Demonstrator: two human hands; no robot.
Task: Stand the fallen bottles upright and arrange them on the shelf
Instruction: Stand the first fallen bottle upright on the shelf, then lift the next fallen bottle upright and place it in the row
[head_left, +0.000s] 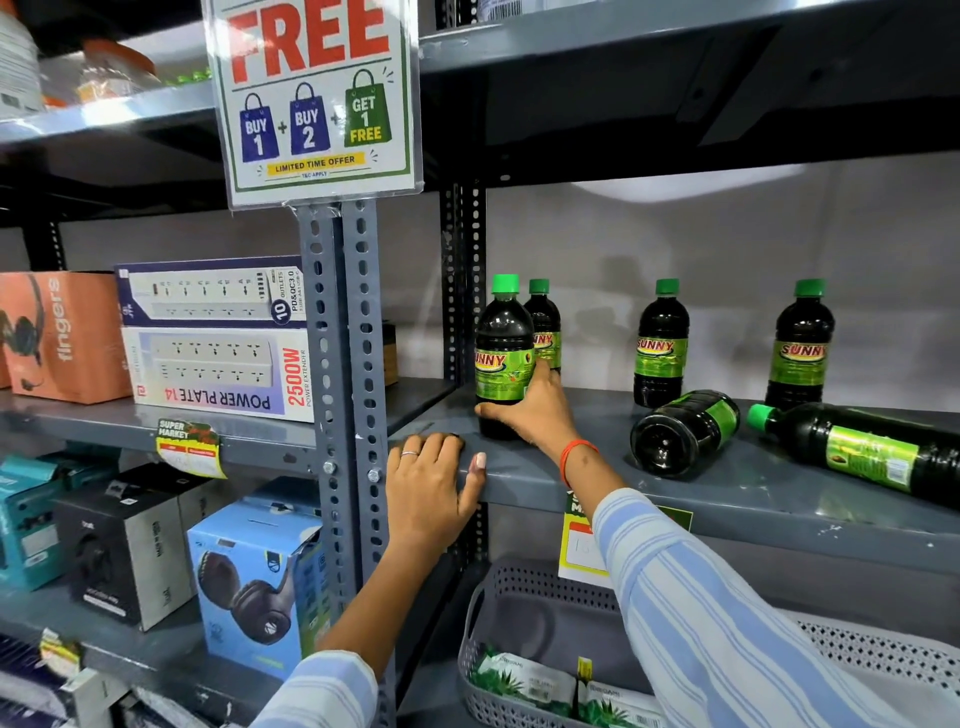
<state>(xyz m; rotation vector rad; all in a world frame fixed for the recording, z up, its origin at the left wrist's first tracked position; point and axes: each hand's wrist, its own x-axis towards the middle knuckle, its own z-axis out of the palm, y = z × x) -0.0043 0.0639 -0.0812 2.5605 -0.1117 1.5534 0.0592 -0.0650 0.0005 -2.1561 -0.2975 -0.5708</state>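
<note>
Grey painted steel shelf (675, 499), perforated angle posts, scuffed front lip.

Bottles: six in view, all dark glossy plastic, round-shouldered, green screw caps, green "SUNNY" labels.
- Four upright: front bottle (503, 358) at the shelf's left end; second bottle (545, 325) just behind it, partly hidden; third bottle (661, 345) mid-shelf; fourth bottle (800, 348) further right.
- Two fallen: one (683, 434) with its dimpled base toward the camera, cap hidden; long one (872, 452) with cap pointing left, base cut off at frame edge.

Right hand (532, 410): grip closed around the front bottle's lower body, thumb at the front, fingers out of sight behind.
Left hand (431, 483): flat, fingers spread over the shelf lip, holding nothing; ring on one finger.

Striped sleeves on both arms. Label small print unreadable.
</note>
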